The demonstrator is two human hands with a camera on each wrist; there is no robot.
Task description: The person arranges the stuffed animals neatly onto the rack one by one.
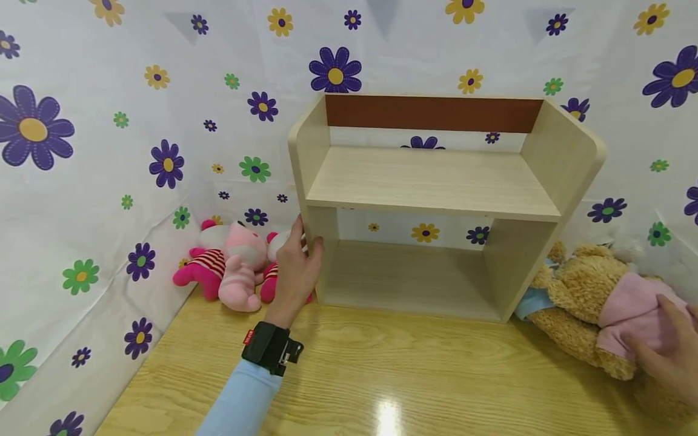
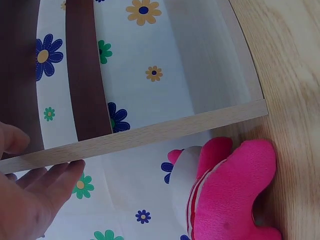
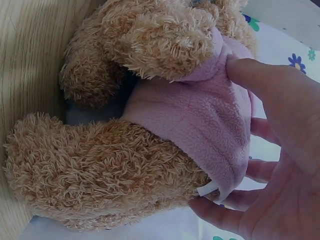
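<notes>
At the far right of the desk (image 1: pixel 349 369), a tan plush bear in a pink fleece top (image 1: pixel 594 303), lying on its side just beside the right wall of a two-tier wooden shelf unit (image 1: pixel 431 200). Long axis of the bear running roughly left to right, head end nearest the shelf's lower right corner, body trailing toward the right edge of view. Right hand (image 1: pixel 668 348) cupped over the pink fleece from the outer side, fingers (image 3: pixel 235 197) spread and curling around the bear's back, thumb pressed on top: a loose grip closing on the bear, nearer by far than the other hand. Open lower and upper shelf bays lying to the left of that grip, mouths facing the viewer. Left hand (image 1: pixel 297 269) on the opposite side, grip clasped around the front edge of the shelf's left wall, thumb inside and fingers outside, bracing it. Behind that hand, pink and white striped plush toys (image 1: pixel 231 269) heaped against the flowered cloth backdrop (image 1: pixel 109 181), well apart from the bear.
</notes>
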